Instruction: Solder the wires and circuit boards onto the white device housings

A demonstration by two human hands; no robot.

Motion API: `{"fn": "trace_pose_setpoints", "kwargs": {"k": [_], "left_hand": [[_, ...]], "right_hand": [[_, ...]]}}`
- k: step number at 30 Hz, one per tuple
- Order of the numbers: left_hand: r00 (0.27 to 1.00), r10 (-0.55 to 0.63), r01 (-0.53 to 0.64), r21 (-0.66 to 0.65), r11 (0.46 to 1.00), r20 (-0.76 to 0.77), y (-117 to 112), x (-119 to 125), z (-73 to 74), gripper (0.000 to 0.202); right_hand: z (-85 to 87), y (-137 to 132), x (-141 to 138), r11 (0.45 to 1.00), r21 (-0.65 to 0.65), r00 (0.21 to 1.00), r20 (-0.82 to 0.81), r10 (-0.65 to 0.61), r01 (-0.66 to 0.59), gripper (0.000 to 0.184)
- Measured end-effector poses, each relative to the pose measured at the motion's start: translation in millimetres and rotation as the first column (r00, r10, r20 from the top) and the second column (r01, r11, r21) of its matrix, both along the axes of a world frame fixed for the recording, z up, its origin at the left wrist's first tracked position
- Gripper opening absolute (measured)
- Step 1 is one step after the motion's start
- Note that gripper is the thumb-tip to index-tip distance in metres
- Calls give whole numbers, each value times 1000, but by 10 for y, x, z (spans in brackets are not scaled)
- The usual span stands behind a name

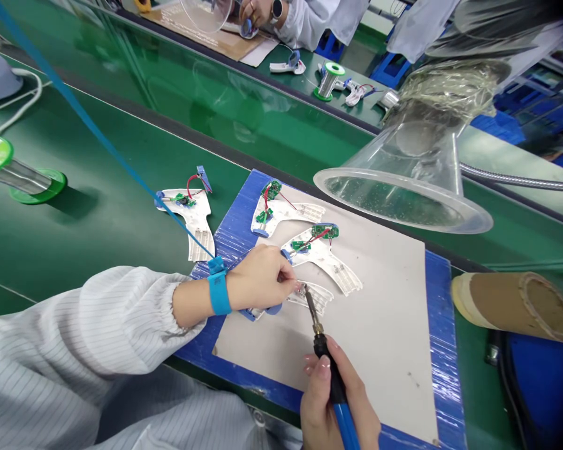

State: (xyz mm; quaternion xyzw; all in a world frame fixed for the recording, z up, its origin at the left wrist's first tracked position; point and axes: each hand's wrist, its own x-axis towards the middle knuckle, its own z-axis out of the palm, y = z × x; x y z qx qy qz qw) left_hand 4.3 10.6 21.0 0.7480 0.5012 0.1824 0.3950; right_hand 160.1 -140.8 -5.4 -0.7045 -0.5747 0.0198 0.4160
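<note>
My right hand (340, 394) grips a soldering iron (338, 369) with a black and blue handle, its metal tip pointing up and away from me. That tip meets the grip end of a white plastic gun-shaped shell (316, 297), close to my left fingertips. Pinched over the same shell, my left hand (263, 275) hides most of it; what the fingers hold is too small to make out. A blue wrist strap (219, 292) with a cord circles my left wrist. Just beyond lie two similar shells with green circuit boards and red wires, a nearer one (326, 256) and a farther one (281, 212).
Another wired shell (192, 215) lies left of the blue-edged board (380, 350). A solder spool (28, 178) stands at far left. A clear fume hood (403, 187) hangs at upper right, above a cardboard tube (511, 306). Behind the partition, a co-worker's hand (258, 11) shows.
</note>
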Motion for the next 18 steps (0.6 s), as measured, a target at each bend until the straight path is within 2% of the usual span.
{"fn": "trace_pose_setpoints", "kwargs": {"k": [10,18], "left_hand": [[1000,6,-6,-19,1000,-15,7,5,21,15],[1000,15,-16,-29,999,-7,5,18,28,14]], "right_hand": [[-33,-5,15,1000,6,1000,-28,2,-2,27],[-14,34,-30,995,36,991,-108,-84,89,29]]}}
